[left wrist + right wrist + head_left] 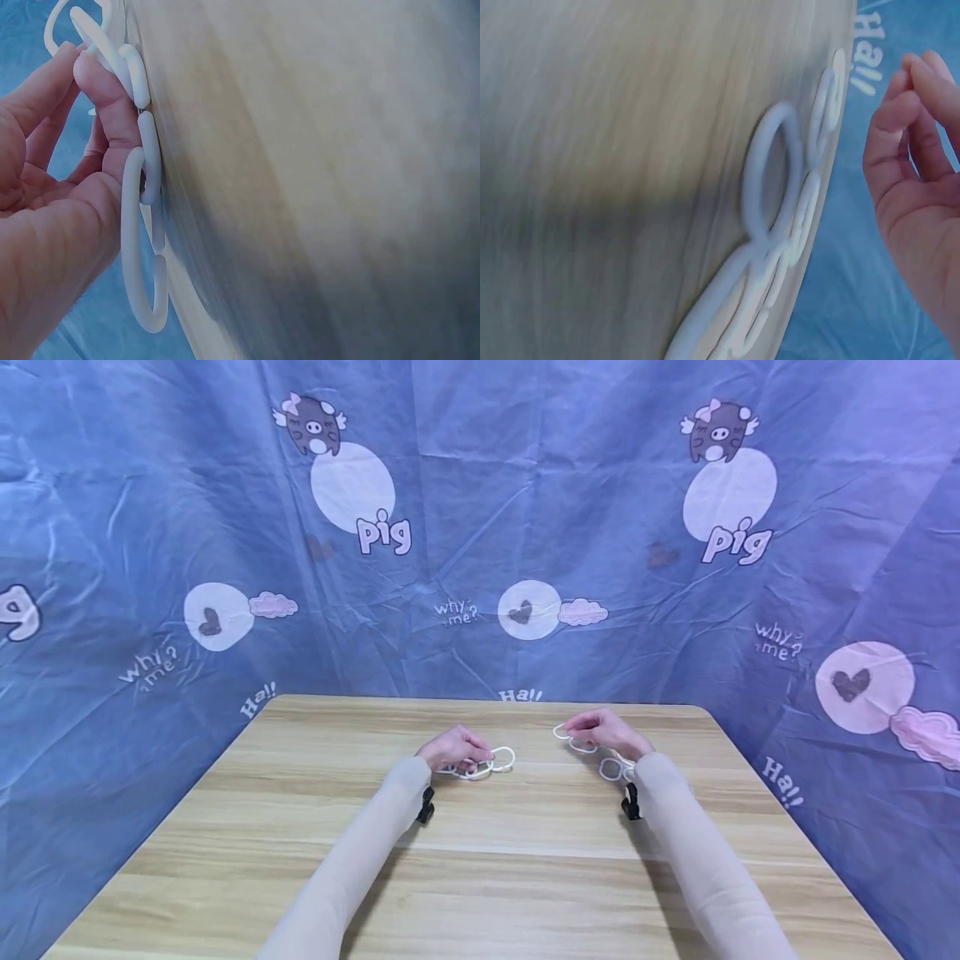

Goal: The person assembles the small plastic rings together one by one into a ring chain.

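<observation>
- Left hand (pixel 454 750): the thumb and a finger pinch a white link at the tips. The head view shows the back of the hand; the left wrist view shows the palm side and the bent fingers.
- Left chain (pixel 513 759): white oval links, one in the pinch, others trailing below the hand. The head view shows one link reaching out to the right of the fingertips. The left wrist view alone shows the nearest link (pixel 129 247) large, with a narrow gap in its side.
- Right hand (pixel 602 732): fingers bent, tips close together; whether the tips touch cannot be told. In the head view they overlap the white links; the right wrist view shows the hand apart from them, with nothing visible between the tips.
- Right chain (pixel 752 172): white joined links lying on the wood. The right wrist view shows a run of them beside the hand; in the head view the hand and wrist partly cover them.
- Wrists: pale sleeves (pixel 352 868) and black devices (pixel 632 802), seen in the head view only.
- Surroundings: a wood-grain table (pixel 495 893) and, behind it, a blue curtain (pixel 472 485); the head view shows its pig prints, the right wrist view only "Ha!!" lettering.
</observation>
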